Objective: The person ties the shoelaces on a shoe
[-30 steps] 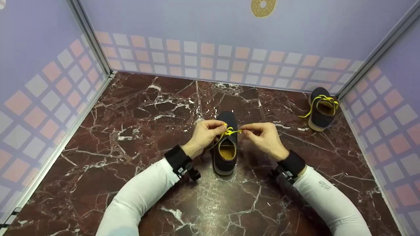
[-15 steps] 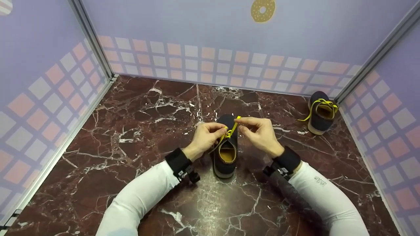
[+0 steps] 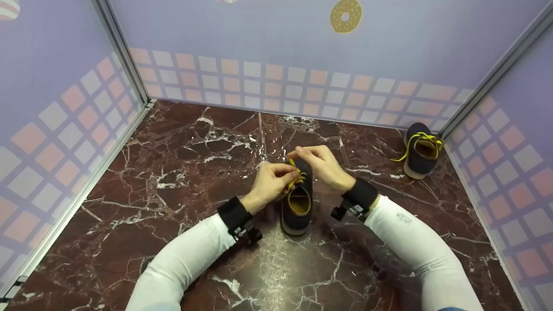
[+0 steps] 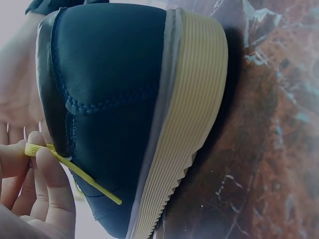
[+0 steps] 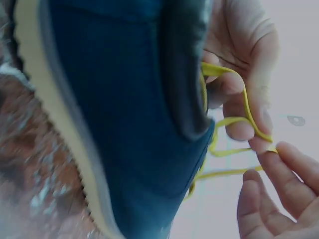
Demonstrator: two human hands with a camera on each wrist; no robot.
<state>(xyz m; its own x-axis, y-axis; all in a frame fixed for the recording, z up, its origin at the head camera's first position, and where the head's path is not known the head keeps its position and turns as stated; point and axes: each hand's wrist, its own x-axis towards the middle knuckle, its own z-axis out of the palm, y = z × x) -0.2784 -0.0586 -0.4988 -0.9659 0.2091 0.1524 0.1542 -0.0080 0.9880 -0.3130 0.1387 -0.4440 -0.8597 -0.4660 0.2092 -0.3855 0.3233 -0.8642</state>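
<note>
A dark shoe with a tan inside lies sole down, toe away from me, between both hands. My left hand, at its left, pinches a loop of yellow shoelace between thumb and index finger; a free lace end hangs along the shoe's side. Over the toe, my right hand has its fingertips right at the left hand's. In the right wrist view, a strand of the shoelace runs between the right hand's thumb and index finger. Part of the lacing is hidden behind the left fingers.
A second dark shoe with yellow laces stands at the back right corner. Lilac panels with a checked band enclose the dark red marbled surface at the back and both sides. Small white flecks lie beyond the middle shoe.
My right hand has carried its lace strand from the shoe's right side up and leftward over the toe to the left fingertips. The left hand keeps its pinch in nearly the same place.
</note>
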